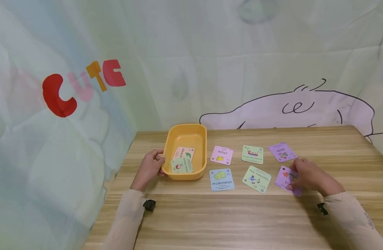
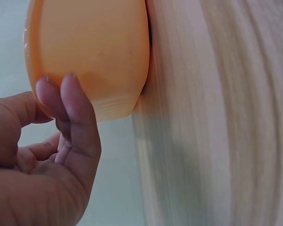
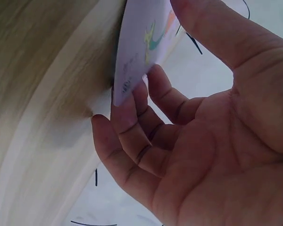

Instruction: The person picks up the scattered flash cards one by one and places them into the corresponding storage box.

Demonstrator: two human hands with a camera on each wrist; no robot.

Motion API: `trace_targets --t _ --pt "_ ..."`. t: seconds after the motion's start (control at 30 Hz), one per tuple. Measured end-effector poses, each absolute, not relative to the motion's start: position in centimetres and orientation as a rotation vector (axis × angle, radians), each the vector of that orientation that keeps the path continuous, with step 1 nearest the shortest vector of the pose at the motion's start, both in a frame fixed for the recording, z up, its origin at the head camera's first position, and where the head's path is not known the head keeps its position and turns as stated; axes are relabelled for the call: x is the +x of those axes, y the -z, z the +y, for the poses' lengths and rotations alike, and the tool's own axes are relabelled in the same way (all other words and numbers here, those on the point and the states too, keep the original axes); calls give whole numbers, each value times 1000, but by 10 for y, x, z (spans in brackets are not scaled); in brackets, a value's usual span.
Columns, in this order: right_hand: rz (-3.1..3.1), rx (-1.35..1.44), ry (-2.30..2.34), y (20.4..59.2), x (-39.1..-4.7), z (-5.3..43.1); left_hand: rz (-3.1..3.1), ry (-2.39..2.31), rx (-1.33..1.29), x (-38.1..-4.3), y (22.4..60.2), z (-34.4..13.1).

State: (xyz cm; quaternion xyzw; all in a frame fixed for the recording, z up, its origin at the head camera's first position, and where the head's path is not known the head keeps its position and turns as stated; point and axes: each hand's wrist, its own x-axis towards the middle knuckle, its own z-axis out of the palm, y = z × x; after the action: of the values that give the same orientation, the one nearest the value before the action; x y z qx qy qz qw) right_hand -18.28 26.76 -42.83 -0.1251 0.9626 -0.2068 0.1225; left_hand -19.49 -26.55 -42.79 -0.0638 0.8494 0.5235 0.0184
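My left hand [image 1: 149,167] grips the near left rim of a yellow plastic tub [image 1: 189,131], thumb and fingers on either side of its wall in the left wrist view. Inside the tub lie a pink card [image 1: 189,151] and a green card [image 1: 178,168] that overlaps it. On the right, my right hand [image 1: 311,177] holds a purple picture card [image 1: 284,175] across its edges; the palm side covers part of it. In the right wrist view the card stands tilted near the tabletop, with fingertips [image 3: 125,110] at its lower edge.
Between tub and right hand lie a pink chick card [image 1: 222,155], a blue muskmelon card [image 1: 221,179], a green boat card [image 1: 252,154], a green Teachers' Day card [image 1: 256,179] and a purple park card [image 1: 282,152]. A printed curtain [image 1: 166,69] hangs behind the wooden table [image 1: 229,218].
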Motion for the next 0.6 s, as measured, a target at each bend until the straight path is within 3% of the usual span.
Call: trace_targets --t 0.6 --pt "2685 -403 782 434 -184 273 2643 -1622 -202 -195 428 -265"
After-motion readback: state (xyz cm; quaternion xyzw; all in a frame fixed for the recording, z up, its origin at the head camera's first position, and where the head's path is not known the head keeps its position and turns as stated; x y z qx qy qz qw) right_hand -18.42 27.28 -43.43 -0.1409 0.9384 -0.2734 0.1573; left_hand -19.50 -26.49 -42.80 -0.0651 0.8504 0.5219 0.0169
